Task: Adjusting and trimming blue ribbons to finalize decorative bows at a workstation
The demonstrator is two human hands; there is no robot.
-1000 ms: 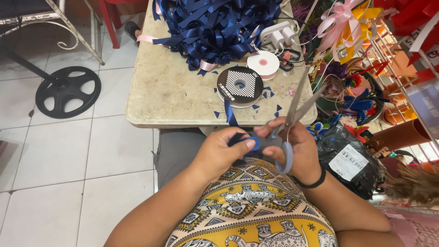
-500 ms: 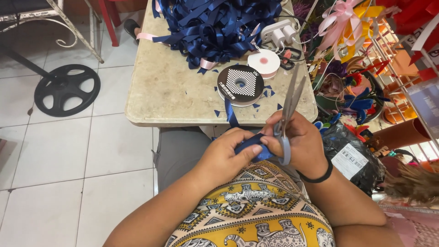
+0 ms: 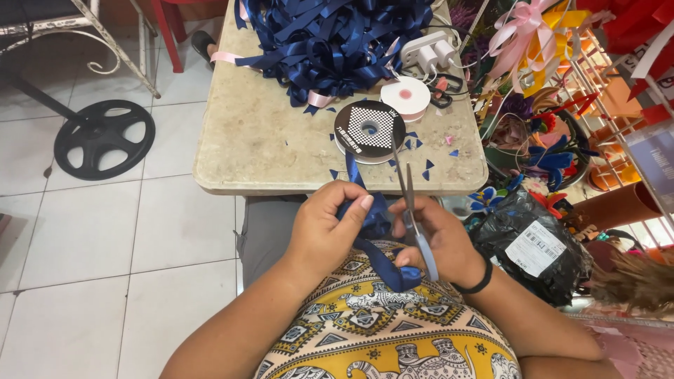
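Note:
My left hand [image 3: 324, 228] pinches a navy blue ribbon [image 3: 375, 242] that runs from the black ribbon spool [image 3: 369, 130] on the stone table [image 3: 267, 140] down to my lap. Scissors [image 3: 413, 210] sit in my right hand [image 3: 439, 238], blades nearly closed and pointing up beside the ribbon. Both hands are together just below the table's front edge.
A heap of cut navy ribbon [image 3: 330, 42] fills the back of the table, next to a white tape roll [image 3: 406, 97] and a white power strip [image 3: 430, 53]. Small ribbon scraps lie near the spool. Coloured bows and a black plastic bag [image 3: 537, 245] crowd the right. A black wheel-shaped base [image 3: 104, 137] lies on the tiled floor.
The scissor blades have gone from wide open to nearly closed and upright. My left hand has shifted its grip up the ribbon.

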